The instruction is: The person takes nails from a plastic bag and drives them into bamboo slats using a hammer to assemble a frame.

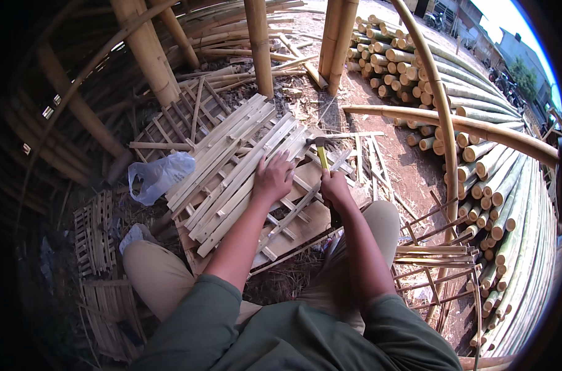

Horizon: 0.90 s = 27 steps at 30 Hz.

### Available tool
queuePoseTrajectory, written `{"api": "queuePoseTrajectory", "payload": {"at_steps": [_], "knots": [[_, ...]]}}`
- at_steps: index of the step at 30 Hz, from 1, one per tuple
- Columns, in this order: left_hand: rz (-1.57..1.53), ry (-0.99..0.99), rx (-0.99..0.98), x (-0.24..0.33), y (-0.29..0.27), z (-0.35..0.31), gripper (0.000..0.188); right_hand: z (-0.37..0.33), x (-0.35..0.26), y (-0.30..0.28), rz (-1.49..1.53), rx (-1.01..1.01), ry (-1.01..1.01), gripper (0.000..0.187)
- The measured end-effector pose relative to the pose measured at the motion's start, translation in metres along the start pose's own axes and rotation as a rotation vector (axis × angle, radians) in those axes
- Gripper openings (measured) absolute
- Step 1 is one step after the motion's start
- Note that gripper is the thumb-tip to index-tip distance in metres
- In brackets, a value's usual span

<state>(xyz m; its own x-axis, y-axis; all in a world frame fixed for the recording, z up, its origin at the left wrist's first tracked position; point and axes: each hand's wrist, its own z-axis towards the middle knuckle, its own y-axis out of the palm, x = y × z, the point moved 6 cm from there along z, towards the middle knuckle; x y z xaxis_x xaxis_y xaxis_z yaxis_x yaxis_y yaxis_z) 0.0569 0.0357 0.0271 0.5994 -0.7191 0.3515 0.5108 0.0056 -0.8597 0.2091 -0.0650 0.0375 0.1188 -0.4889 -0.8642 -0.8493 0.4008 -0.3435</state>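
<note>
My left hand (274, 177) lies over the pale bamboo slats (234, 187), fingers stretched out along them. In my right hand (336, 188) is a hammer (321, 154) with a yellow handle, its dark head resting at or just above the far right end of the slats. The slats run side by side over several crosspieces (301, 215), forming a slatted panel. Beneath it lies a brown board (313, 226) between my knees. Whether a nail is under the hammer head is too small to tell.
A crumpled white plastic bag (161, 177) lies left of the slats. Upright bamboo posts (258, 46) stand beyond. To the right are a large stack of cut bamboo poles (510, 185), a bent bamboo rail (451, 122) and a small slatted frame (434, 256). Another slatted piece (95, 232) sits at left.
</note>
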Motion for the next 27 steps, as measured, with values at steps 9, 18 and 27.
{"api": "queuePoseTrajectory", "payload": {"at_steps": [9, 18, 27], "knots": [[0.012, -0.008, -0.002, -0.002, -0.001, 0.002, 0.023, 0.006, 0.001, 0.002, 0.192, -0.073, 0.026, 0.035], [-0.004, -0.037, -0.012, -0.007, -0.004, -0.004, 0.021, -0.017, -0.026, -0.012, -0.137, 0.197, -0.34, 0.037], [-0.021, -0.03, -0.018, -0.003, -0.002, -0.001, 0.025, 0.001, 0.004, 0.017, 0.388, -0.143, 0.1, 0.031]]}}
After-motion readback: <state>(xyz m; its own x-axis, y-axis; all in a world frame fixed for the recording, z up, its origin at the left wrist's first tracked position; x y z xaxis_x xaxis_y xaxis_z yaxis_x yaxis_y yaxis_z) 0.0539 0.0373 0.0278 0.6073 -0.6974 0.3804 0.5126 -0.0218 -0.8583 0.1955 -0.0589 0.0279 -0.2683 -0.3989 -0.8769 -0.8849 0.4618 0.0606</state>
